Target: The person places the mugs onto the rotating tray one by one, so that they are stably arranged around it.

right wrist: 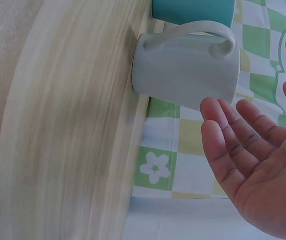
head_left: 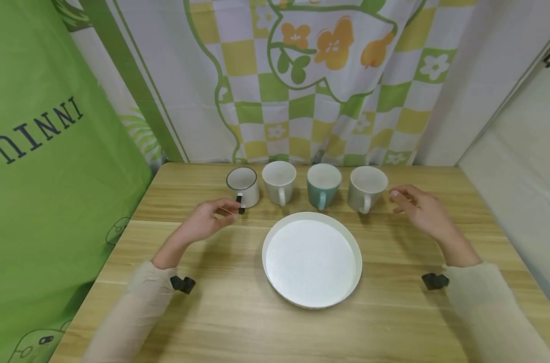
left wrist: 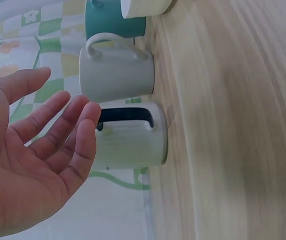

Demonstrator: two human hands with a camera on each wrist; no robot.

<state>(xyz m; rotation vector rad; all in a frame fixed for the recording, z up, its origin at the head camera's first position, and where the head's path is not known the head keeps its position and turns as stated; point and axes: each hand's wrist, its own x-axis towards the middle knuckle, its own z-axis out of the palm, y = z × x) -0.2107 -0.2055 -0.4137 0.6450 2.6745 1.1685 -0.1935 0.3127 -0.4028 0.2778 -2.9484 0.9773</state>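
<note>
Three white or pale mugs and one teal mug (head_left: 323, 186) stand in a row at the back of the table, handles facing the front. At the row's left end is a white mug with a black rim and black handle (head_left: 248, 189); my left hand (head_left: 208, 220) hovers beside it, fingers loosely bent around nothing. Beside it comes a white mug (head_left: 279, 182). A pale mug (head_left: 366, 189) ends the row on the right, with my right hand (head_left: 421, 208) just right of it, fingers relaxed and holding nothing. In front of the row lies a round white tray (head_left: 356, 262).
The wooden table (head_left: 220, 322) reaches back to a patterned curtain (head_left: 275, 116). Green cloth (head_left: 43, 201) hangs along the left side, and a pale wall panel (head_left: 525, 151) borders the right. The tray's raised rim lies close to the mug handles.
</note>
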